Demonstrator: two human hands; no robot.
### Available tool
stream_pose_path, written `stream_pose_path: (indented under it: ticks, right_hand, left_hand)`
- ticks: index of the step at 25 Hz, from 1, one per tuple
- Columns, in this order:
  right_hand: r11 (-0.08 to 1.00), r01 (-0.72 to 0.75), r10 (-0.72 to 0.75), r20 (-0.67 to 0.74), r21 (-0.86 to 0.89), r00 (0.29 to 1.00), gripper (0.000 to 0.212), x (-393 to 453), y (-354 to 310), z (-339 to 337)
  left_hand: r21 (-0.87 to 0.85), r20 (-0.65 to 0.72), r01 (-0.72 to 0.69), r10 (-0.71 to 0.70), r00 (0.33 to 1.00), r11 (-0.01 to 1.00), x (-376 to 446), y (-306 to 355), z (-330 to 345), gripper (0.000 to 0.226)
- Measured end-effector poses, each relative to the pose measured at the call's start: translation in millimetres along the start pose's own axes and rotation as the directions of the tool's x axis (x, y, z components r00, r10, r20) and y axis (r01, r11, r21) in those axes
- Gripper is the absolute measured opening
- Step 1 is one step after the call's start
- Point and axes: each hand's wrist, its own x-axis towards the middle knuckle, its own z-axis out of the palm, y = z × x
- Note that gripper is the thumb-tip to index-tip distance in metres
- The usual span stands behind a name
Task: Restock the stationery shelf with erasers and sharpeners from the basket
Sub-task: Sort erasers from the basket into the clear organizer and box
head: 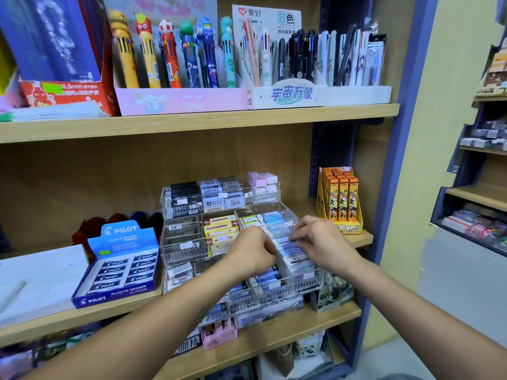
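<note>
Both grips pinched on MONO erasers (295,259) in clear organizer (315,281): left hand (253,252), right hand (315,239). Light, stiff, slick-sleeved; best held by long sides.

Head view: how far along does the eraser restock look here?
Done: the clear tiered organizer already has erasers in most compartments. In hand: the left hand and right hand are both on the row of MONO erasers in the right front compartment, seating them. Left: unclear, since no basket or sharpeners show in this view.
</note>
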Motion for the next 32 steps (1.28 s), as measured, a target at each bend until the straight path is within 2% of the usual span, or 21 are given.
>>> stream_pose_path:
  ticks: [3, 7, 10, 13, 16, 19, 21, 24, 28, 32]
  right_hand:
    - [0.997, -0.05, 0.054, -0.058, 0.058, 0.997, 0.025, -1.1, -18.2, -7.3]
    - [0.945, -0.009, 0.024, -0.042, 0.326, 0.999, 0.033, -19.3, -74.2, -7.2]
    - [0.849, -0.033, 0.027, 0.019, 0.527, 0.999, 0.025, -47.5, -120.5, 8.7]
    - [0.802, -0.021, -0.057, 0.111, 0.598, 0.992, 0.019, -70.6, -149.9, 37.4]
    - [0.876, -0.025, -0.12, 0.269, 0.481, 0.956, 0.014, -91.4, -161.4, 83.7]
    - [0.951, -0.009, -0.154, 0.5, 0.309, 0.852, 0.01, -108.2, -163.1, 153.1]
    - [0.972, -0.024, -0.13, 0.624, 0.232, 0.771, 0.007, -114.8, -164.0, 198.2]
    - [0.991, -0.027, -0.077, 0.731, 0.129, 0.678, 0.009, -123.9, -165.3, 252.5]
    - [1.0, -0.003, 0.024, 0.881, -0.026, 0.472, 0.013, -156.2, -144.1, 328.2]
    - [0.986, 0.045, 0.136, 0.94, -0.157, 0.312, 0.033, -204.8, -103.5, 389.2]
  left_hand:
    - [0.011, -0.047, -0.003, 0.003, 0.999, 1.0, -9.5, 0.4, -9.3, 0.02]
    - [0.069, -0.157, -0.044, 0.054, 0.986, 0.997, -42.6, -4.5, -26.3, 0.015]
    - [0.102, -0.188, -0.078, 0.096, 0.977, 0.992, -87.3, -24.0, -36.6, 0.012]
    - [0.123, -0.119, -0.04, 0.055, 0.991, 0.992, -138.0, -56.2, -38.2, 0.01]
    - [0.145, 0.079, 0.023, -0.035, 0.996, 0.989, -170.2, -96.0, -17.8, 0.01]
    - [0.219, 0.243, 0.134, -0.187, 0.952, 0.967, -182.6, -149.1, 26.5, 0.016]
    - [0.23, 0.294, 0.21, -0.273, 0.916, 0.95, -183.1, -186.2, 64.3, 0.004]
    - [0.236, 0.326, 0.297, -0.363, 0.873, 0.925, -180.2, -232.5, 124.8, 0.016]
    - [0.213, 0.464, 0.376, -0.432, 0.773, 0.902, -189.2, -277.2, 199.6, 0.016]
    - [0.254, 0.573, 0.4, -0.47, 0.671, 0.881, -226.1, -319.8, 255.4, 0.032]
